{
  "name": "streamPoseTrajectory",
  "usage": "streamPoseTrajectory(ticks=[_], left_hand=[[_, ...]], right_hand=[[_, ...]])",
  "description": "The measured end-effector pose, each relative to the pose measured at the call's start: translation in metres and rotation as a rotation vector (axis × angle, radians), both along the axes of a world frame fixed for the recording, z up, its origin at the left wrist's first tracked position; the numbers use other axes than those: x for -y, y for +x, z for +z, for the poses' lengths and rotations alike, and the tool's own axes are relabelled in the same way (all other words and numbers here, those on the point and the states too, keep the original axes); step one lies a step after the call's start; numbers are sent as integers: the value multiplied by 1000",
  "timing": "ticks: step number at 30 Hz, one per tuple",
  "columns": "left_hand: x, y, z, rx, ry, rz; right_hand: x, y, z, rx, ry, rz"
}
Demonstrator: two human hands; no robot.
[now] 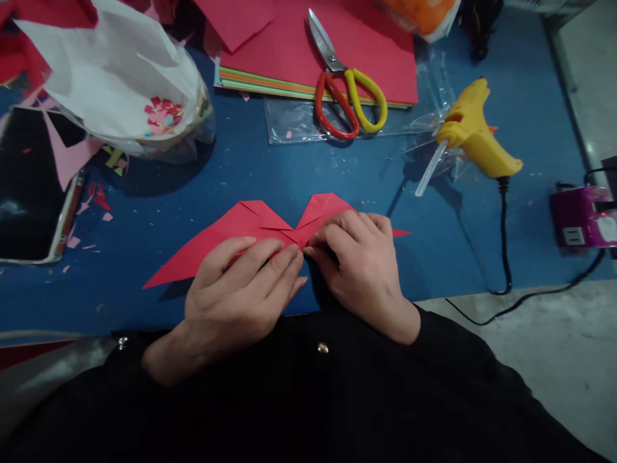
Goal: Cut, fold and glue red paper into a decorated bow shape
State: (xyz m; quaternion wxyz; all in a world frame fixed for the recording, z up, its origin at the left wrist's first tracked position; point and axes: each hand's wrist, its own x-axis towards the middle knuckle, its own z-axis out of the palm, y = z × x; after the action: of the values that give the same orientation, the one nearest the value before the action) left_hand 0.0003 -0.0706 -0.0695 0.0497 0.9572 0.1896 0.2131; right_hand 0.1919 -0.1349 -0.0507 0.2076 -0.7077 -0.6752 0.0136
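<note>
red paper (231,229) (creased, twin-peaked) tapers to sharp side points.

The folded paper (241,225) looks smooth and matt.

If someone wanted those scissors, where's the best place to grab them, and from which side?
Probably by the red loop and yellow loop, coming from the seated side of the table. The scissors lie across the near edge of the paper stack, loops toward the person and blades pointing away, so reaching from there should meet the handles before the sharp tip.
</note>
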Motion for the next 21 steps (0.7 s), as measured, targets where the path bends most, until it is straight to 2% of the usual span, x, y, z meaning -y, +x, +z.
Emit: streamPoseTrajectory(ticks=[3,5,8,14,21], left_hand=[[-3,5,11,-7,286,-38],[-6,9,19,10,357,-52],[-9,11,25,-19,376,-93],[-5,12,19,-23,349,-29],[-5,19,22,-42,401,-88]], right_hand=[[1,4,3,1,-28,-11],[2,8,6,0,-47,-29],[3,14,10,-14,-72,-46],[1,15,11,-2,-123,-37],[4,18,11,-50,-100,-52]])
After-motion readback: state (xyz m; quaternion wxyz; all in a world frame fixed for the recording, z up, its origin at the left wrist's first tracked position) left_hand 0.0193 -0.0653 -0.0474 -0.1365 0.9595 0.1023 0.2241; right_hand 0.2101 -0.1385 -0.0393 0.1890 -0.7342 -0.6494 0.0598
